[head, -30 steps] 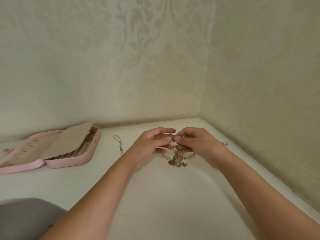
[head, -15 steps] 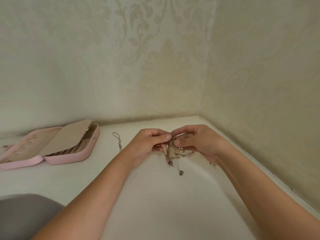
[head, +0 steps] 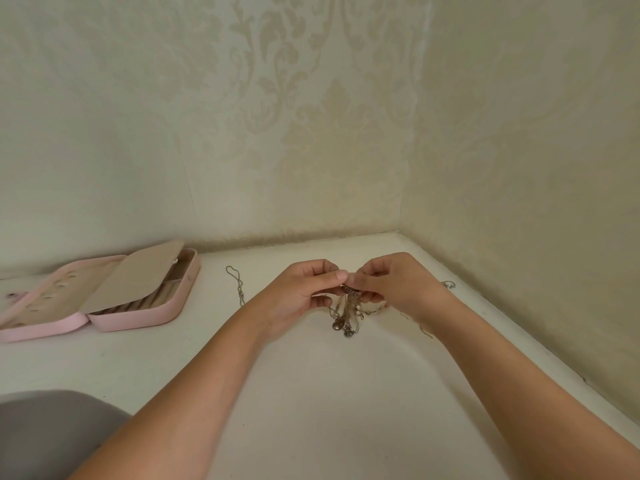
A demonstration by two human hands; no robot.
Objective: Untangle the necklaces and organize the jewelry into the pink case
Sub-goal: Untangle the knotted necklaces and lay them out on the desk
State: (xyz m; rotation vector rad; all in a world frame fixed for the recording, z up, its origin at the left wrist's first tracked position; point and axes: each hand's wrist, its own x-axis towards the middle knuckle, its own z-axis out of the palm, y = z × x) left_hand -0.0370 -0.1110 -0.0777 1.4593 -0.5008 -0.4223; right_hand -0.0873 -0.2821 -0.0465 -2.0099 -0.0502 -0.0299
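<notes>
A tangled clump of thin necklaces [head: 347, 310] with small pendants hangs between my hands, just above the white table. My left hand [head: 301, 293] pinches the top of the clump with thumb and fingers. My right hand [head: 393, 284] pinches the same knot from the other side, fingertips almost touching the left ones. The pink case [head: 145, 315] lies open at the far left, with a beige flap over its ring rolls. A separate silver chain [head: 236, 284] lies on the table left of my left hand.
A small ring-like piece [head: 448, 284] lies near the right wall. Loose chain ends [head: 424, 329] trail under my right wrist. Patterned walls meet in a corner behind the table. A grey chair edge [head: 45, 434] shows at the bottom left.
Both hands have kept pinching the tangle and shifted only slightly. The dangling pendants have swung and drawn closer together under the knot.
</notes>
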